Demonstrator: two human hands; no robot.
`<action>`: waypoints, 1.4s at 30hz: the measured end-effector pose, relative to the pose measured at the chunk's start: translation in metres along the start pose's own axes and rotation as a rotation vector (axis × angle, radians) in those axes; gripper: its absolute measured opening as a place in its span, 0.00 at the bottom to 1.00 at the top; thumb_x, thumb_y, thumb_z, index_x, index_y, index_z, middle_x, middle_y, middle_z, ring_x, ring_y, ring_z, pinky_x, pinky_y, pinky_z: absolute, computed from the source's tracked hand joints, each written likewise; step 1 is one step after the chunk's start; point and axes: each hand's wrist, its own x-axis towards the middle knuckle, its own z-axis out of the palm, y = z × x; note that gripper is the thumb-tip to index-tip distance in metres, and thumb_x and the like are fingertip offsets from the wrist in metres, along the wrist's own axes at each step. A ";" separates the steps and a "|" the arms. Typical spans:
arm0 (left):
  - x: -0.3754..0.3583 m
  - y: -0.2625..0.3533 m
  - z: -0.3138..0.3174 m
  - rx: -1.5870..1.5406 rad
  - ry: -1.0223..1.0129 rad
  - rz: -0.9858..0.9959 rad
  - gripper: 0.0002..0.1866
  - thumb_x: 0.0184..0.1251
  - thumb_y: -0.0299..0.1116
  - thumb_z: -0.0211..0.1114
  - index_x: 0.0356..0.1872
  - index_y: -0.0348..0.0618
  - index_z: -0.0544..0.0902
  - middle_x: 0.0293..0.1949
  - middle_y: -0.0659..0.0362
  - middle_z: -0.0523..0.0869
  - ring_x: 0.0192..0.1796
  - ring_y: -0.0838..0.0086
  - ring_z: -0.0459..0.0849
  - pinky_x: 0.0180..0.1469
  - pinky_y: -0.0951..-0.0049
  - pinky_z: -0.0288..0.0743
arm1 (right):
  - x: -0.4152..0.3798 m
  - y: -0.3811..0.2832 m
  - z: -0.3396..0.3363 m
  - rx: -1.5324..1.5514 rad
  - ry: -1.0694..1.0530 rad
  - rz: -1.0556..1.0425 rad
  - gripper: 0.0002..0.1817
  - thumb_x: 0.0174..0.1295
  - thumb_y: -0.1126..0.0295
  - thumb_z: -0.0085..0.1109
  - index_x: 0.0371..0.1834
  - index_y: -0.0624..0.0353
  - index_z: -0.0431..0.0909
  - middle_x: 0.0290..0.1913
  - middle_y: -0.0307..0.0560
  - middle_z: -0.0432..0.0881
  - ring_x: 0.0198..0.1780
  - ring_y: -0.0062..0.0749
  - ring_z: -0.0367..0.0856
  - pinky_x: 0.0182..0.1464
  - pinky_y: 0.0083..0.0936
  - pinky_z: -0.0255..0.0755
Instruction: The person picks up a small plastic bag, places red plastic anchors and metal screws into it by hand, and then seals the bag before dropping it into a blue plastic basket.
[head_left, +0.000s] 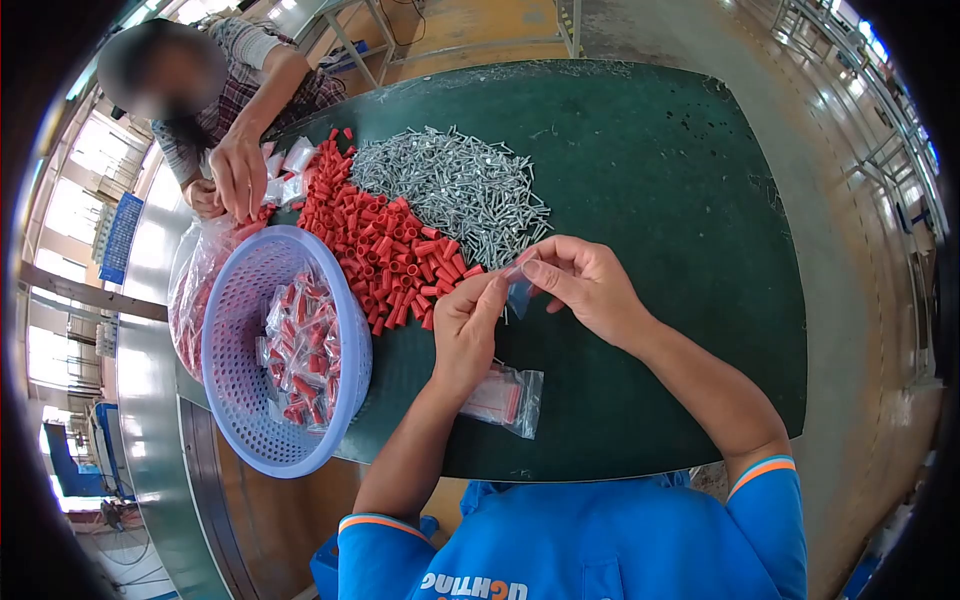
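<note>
My left hand [468,322] and my right hand [592,290] meet over the table, thumbs and fingers pinched on a small clear plastic zip bag [519,297]. The bag has a red strip near its top edge, partly hidden by my fingers. Just beyond my hands lie a pile of red hollow plastic caps [390,250], like wire connectors, and a heap of silver screws [450,185]. Under my left wrist, a stack of flat clear zip bags [505,400] with red lines rests on the table, partly covered by the forearm.
A lilac perforated basket [230,400] at the left edge contains filled bags [305,350]. Behind it sits a large clear bag [190,290] of red pieces. Across the green table [660,170], another person's hands [238,175] work near small filled packets [292,180].
</note>
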 end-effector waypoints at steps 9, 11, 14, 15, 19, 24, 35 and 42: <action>0.002 0.004 -0.001 0.120 0.010 0.092 0.07 0.64 0.27 0.60 0.39 0.35 0.82 0.24 0.71 0.74 0.27 0.91 0.66 0.28 0.87 0.58 | -0.002 0.000 -0.002 -0.238 0.018 -0.165 0.05 0.56 0.73 0.60 0.33 0.64 0.80 0.30 0.37 0.80 0.28 0.15 0.74 0.32 0.15 0.70; 0.002 0.001 -0.002 0.071 -0.011 0.063 0.07 0.64 0.27 0.60 0.38 0.35 0.82 0.24 0.71 0.74 0.27 0.91 0.66 0.28 0.87 0.58 | -0.003 -0.003 -0.003 -0.306 0.015 -0.206 0.05 0.57 0.73 0.60 0.34 0.63 0.79 0.32 0.36 0.79 0.29 0.13 0.74 0.32 0.13 0.69; 0.001 0.001 -0.004 0.023 -0.056 -0.007 0.06 0.64 0.27 0.61 0.37 0.35 0.82 0.24 0.71 0.74 0.26 0.91 0.66 0.28 0.87 0.58 | -0.003 -0.005 -0.004 -0.327 0.007 -0.242 0.06 0.52 0.77 0.57 0.33 0.65 0.79 0.34 0.45 0.81 0.33 0.22 0.79 0.33 0.19 0.72; 0.001 0.001 -0.004 0.024 -0.083 -0.051 0.06 0.64 0.27 0.61 0.36 0.35 0.82 0.24 0.71 0.75 0.27 0.91 0.66 0.28 0.87 0.58 | -0.003 -0.005 -0.004 -0.335 -0.002 -0.244 0.05 0.55 0.75 0.58 0.33 0.64 0.79 0.34 0.41 0.80 0.34 0.17 0.76 0.35 0.17 0.71; 0.001 0.001 -0.003 0.090 -0.057 -0.032 0.06 0.64 0.28 0.61 0.35 0.36 0.81 0.23 0.72 0.74 0.26 0.91 0.66 0.28 0.87 0.58 | -0.001 0.001 -0.002 -0.005 -0.101 -0.091 0.06 0.58 0.72 0.59 0.34 0.64 0.79 0.33 0.36 0.79 0.33 0.12 0.74 0.35 0.15 0.70; 0.002 0.001 -0.005 -0.040 -0.035 -0.081 0.05 0.63 0.28 0.62 0.33 0.36 0.81 0.24 0.71 0.75 0.26 0.91 0.66 0.27 0.87 0.59 | 0.001 0.004 -0.005 -0.167 -0.056 -0.111 0.07 0.57 0.72 0.60 0.34 0.65 0.79 0.27 0.37 0.80 0.29 0.14 0.73 0.33 0.16 0.71; 0.001 0.006 -0.003 0.086 -0.022 -0.027 0.06 0.61 0.29 0.64 0.30 0.37 0.80 0.25 0.70 0.77 0.28 0.90 0.68 0.30 0.87 0.59 | 0.000 0.005 -0.006 -0.227 -0.075 -0.094 0.07 0.59 0.72 0.59 0.35 0.65 0.79 0.29 0.34 0.80 0.30 0.11 0.74 0.33 0.13 0.68; 0.000 0.007 -0.004 0.332 -0.021 0.160 0.11 0.59 0.29 0.66 0.21 0.40 0.74 0.19 0.71 0.72 0.23 0.90 0.65 0.23 0.86 0.55 | -0.002 0.004 -0.004 -0.129 -0.134 -0.050 0.06 0.59 0.73 0.59 0.35 0.65 0.79 0.29 0.36 0.80 0.31 0.12 0.75 0.33 0.14 0.70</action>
